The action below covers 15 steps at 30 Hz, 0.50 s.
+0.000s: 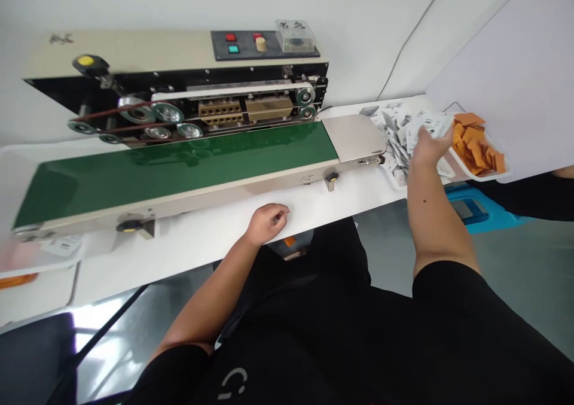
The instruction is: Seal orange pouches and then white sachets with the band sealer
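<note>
My right hand [431, 148] is at the bin on the right, its fingers closed on a white printed sachet [428, 124]. Under and around it lies a heap of similar white sachets [394, 131], and whether the hand grips one or several I cannot tell. Resting on the white table [309, 213] near its front edge, my left hand [268, 222] is loosely curled with nothing visible in it. Beyond that hand stands a band sealing machine [179, 52] with a green conveyor belt [188, 166] and a metal plate [354, 137] at its right end.
A bin of orange packets [478, 145] sits at the far right, beside another person's dark sleeve [529, 198]. Below it is a blue plastic stool [497, 216]. A translucent bin [27, 261] stands beneath the belt's left end. A clear box [295, 36] tops the control panel.
</note>
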Each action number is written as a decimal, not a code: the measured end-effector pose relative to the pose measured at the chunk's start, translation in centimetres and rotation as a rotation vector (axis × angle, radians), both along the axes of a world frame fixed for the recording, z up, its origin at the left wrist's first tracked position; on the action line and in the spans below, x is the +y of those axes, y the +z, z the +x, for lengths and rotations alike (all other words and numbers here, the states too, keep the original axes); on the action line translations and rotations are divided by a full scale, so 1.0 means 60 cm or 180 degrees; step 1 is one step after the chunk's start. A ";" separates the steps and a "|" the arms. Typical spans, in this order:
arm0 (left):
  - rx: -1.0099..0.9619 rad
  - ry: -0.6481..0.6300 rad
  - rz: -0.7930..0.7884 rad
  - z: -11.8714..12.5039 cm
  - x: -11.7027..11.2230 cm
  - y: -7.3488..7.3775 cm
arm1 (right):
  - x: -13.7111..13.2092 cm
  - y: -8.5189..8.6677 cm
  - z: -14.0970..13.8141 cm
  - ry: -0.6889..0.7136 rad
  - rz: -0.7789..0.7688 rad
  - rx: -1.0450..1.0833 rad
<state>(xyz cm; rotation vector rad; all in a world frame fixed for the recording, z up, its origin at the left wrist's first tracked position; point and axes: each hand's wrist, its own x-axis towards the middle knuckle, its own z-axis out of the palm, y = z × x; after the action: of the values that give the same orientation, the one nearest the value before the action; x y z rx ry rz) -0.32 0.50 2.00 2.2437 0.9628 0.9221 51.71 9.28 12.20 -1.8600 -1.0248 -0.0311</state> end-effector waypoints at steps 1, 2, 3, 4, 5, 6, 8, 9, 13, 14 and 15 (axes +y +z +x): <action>0.0005 -0.0004 -0.0005 0.000 0.000 0.000 | -0.010 0.002 -0.009 -0.0163 0.0354 0.0305; 0.0011 -0.0015 -0.0011 0.000 0.000 0.000 | -0.023 0.003 -0.023 -0.0270 0.0639 0.0494; 0.0020 -0.0033 -0.0015 0.001 -0.001 0.000 | -0.041 0.004 -0.043 -0.0307 0.0859 0.0554; 0.0029 -0.0054 -0.0016 0.002 -0.002 0.001 | -0.061 0.003 -0.069 -0.0254 0.1032 0.0483; 0.0041 -0.0072 -0.0010 0.003 -0.003 0.002 | -0.084 0.000 -0.100 -0.0165 0.1111 0.0372; 0.0058 -0.0089 -0.0002 0.004 -0.004 0.003 | -0.109 -0.005 -0.135 -0.0099 0.1168 0.0300; 0.0101 -0.0098 -0.0019 0.006 -0.007 0.005 | -0.158 -0.023 -0.214 0.0246 0.1290 0.0332; 0.0111 -0.0096 -0.0053 0.006 -0.009 0.006 | -0.181 -0.035 -0.255 0.0453 0.1312 0.0450; -0.0199 -0.0120 -0.0269 0.005 -0.011 0.003 | -0.236 -0.099 -0.398 0.1526 0.0964 0.1112; -0.0381 -0.0115 -0.0308 0.005 -0.010 0.000 | -0.239 -0.114 -0.424 0.1845 0.0859 0.1285; -0.0589 -0.0067 -0.0325 0.004 -0.009 -0.003 | -0.238 -0.127 -0.445 0.2174 0.0735 0.1440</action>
<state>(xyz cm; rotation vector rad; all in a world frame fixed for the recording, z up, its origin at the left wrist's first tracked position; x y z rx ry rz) -0.08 -0.06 1.81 2.0399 0.8808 1.0272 25.00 -4.98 4.56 -1.1588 -1.2131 0.6200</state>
